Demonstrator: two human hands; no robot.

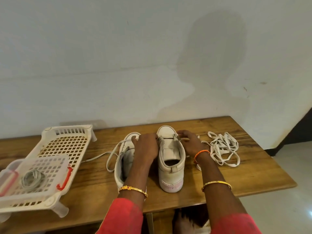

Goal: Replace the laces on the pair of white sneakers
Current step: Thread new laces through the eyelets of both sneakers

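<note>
Head view — both hands (146, 146) flank right sneaker (170, 159); fingers at eyelets.

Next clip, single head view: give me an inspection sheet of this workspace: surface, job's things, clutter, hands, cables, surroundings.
Surface: wooden table against a wall, grain visible.
Job's things: right sneaker upright, heel toward the camera, no lace across its tongue; left sneaker beside it, a lace trailing out over the table; heap of loose white laces to the right.
Clutter: white perforated rack at left; clear box with red clips on it, a coiled lace bundle inside.
Hands: left hand and right hand at the right sneaker's eyelet rows; grip unclear.
Cables: nothing seen.
Surroundings: stained pale wall, tiled floor at right.
</note>
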